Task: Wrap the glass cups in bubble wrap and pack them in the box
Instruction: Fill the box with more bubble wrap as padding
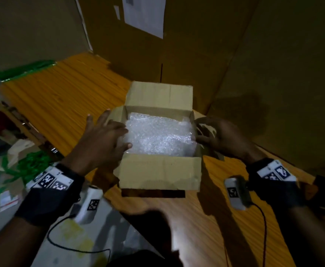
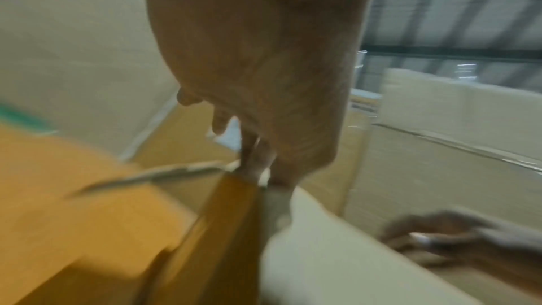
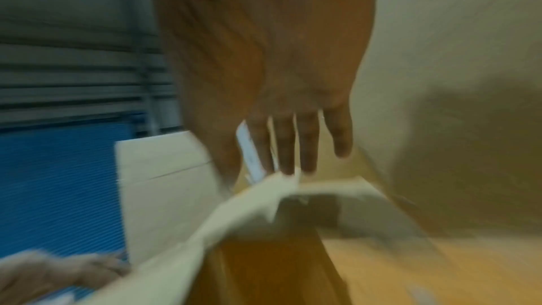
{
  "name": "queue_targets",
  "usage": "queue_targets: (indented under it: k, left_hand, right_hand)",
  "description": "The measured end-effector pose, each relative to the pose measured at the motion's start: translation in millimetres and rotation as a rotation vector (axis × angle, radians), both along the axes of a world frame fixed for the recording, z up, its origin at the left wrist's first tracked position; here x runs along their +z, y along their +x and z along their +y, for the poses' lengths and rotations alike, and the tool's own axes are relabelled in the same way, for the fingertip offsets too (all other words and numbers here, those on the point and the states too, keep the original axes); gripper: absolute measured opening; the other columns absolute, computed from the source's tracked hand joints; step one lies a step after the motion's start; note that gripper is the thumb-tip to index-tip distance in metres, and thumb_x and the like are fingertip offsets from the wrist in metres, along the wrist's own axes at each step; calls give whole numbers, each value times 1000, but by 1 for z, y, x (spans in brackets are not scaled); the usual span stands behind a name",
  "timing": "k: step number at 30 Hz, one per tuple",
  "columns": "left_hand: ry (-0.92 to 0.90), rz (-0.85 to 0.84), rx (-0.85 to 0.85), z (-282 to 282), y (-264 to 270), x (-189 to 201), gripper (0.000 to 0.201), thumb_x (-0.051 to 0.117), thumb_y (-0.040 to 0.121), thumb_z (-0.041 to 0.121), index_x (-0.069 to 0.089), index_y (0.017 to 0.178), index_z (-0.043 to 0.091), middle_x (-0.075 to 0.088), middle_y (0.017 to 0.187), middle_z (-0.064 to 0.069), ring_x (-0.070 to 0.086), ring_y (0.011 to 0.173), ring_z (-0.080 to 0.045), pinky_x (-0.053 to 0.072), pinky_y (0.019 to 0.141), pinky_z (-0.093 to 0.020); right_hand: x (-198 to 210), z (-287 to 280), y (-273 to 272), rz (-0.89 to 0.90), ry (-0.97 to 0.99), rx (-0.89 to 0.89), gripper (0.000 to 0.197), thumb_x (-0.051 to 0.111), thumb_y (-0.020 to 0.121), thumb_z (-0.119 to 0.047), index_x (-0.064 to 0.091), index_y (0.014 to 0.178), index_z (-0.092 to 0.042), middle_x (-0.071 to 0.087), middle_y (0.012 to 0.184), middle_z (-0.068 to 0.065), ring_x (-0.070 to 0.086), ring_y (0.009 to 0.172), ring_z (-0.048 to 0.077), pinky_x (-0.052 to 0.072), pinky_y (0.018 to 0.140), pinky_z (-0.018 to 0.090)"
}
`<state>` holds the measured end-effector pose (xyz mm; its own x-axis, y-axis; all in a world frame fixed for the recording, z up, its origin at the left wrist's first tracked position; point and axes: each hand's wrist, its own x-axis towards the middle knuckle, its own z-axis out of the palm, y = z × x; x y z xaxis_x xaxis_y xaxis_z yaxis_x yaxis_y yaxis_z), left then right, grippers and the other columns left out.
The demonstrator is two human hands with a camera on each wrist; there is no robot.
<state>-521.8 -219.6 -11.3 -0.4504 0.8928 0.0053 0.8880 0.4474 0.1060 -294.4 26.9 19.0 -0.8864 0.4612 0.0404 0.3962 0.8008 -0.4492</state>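
Bubble wrap (image 1: 158,134) fills the open cardboard box (image 1: 157,170) standing on the wooden table (image 1: 61,105); any glass cups beneath it are hidden, so I cannot tell whether they are inside. The left hand (image 1: 104,135) lies with fingers extended over the box's left flap and the wrap's edge, while the right hand (image 1: 218,135) curls round the right flap (image 1: 206,130). Judging from this, folding the flaps down hard over wrap that sits this high could press on the glass beneath.
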Motion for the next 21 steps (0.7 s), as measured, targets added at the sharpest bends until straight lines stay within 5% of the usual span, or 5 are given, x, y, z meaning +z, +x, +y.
queue_targets:
  k: [5, 10, 14, 17, 21]
  left_hand:
    - [352, -258, 95, -15, 8, -31, 74, 33, 93, 71, 55, 138, 17, 45, 152, -6, 43, 137, -33, 39, 108, -58]
    - [454, -493, 449, -24, 14, -41, 84, 40, 86, 82, 45, 142, 20, 46, 146, -8, 49, 128, -29, 45, 102, -48]
    - [589, -798, 673, -35, 3, -45, 96, 56, 67, 91, 48, 138, 27, 57, 137, -8, 60, 117, -29, 51, 97, -48]
    - [848, -683, 658, -35, 10, -35, 73, 77, 78, 59, 48, 137, 26, 58, 126, 2, 62, 108, -22, 54, 85, -38]
    - [952, -563, 449, -20, 32, -14, 67, 70, 93, 24, 37, 151, 20, 51, 125, 6, 56, 105, -9, 46, 76, -17]
  right_hand:
    - [-38, 3, 26, 198, -106, -295, 38, 63, 95, -36, 64, 126, -14, 62, 131, 7, 60, 117, 24, 50, 88, 38]
    - [-67, 5, 39, 194, -270, -453, 66, 57, 90, -62, 54, 138, -16, 62, 133, 8, 68, 103, 23, 57, 84, 48]
    - [-60, 3, 43, 546, -475, -568, 49, 70, 93, -25, 54, 137, -10, 68, 115, 13, 70, 90, 22, 57, 62, 26]
    - [-41, -6, 39, 729, -474, -548, 49, 68, 92, -13, 52, 138, -12, 68, 112, 9, 69, 96, 19, 60, 71, 31]
    - [-22, -28, 19, 748, -333, -411, 36, 64, 96, -16, 59, 131, -14, 65, 119, -3, 63, 102, 5, 55, 81, 21]
